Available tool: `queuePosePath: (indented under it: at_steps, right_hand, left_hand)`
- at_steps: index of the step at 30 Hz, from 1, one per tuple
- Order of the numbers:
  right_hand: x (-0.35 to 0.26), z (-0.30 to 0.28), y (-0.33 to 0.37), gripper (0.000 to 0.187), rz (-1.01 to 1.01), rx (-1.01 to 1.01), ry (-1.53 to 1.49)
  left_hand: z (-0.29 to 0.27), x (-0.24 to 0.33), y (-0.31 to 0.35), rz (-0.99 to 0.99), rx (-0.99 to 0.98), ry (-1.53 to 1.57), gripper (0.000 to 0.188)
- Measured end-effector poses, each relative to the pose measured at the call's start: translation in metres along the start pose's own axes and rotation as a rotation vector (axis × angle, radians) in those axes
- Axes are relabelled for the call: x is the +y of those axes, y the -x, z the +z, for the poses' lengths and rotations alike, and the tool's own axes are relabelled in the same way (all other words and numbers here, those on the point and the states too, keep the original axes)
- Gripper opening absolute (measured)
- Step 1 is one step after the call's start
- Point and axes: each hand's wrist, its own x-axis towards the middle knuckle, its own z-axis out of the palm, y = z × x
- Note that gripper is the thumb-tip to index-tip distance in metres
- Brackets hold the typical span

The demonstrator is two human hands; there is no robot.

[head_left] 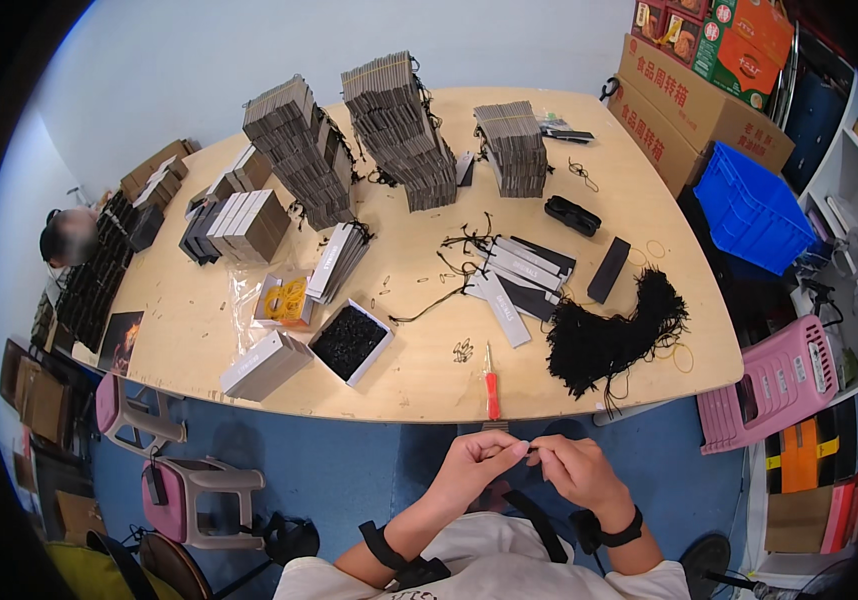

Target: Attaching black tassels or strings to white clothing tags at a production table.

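Note:
My left hand (477,468) and right hand (579,474) meet just in front of the table's near edge, both with fingers pinched. Something small and dark shows between the fingertips, too small to name. Closest to them on the table lies a red-handled tool (492,396) with a pointed metal tip. Beside it is a little heap of small metal pieces (463,350). Farther back, grey and black flat strips with black cords (527,268) lie fanned out. A thick bundle of black cords (609,338) rests to their right.
Tall stacks of grey strips (404,130) stand at the table's back. Nearer left are a white box of small black pieces (351,342), a box of yellow rubber bands (286,300) and a grey block (267,366). Stools (199,500) stand left; a blue crate (749,215) right. Another person (69,240) is far left.

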Motion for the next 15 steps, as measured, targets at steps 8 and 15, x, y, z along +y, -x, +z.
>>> queuePosePath:
  at_steps: [8,15]
  right_hand:
    - [-0.004,-0.003,0.002,0.014,0.147,-0.100,-0.043]
    - [0.003,-0.012,0.001,0.009,0.055,-0.225,0.133]
  left_hand:
    - [0.001,-0.006,-0.002,0.052,0.000,-0.242,0.020]
    - [0.012,-0.002,0.007,0.269,0.086,-0.737,0.016]
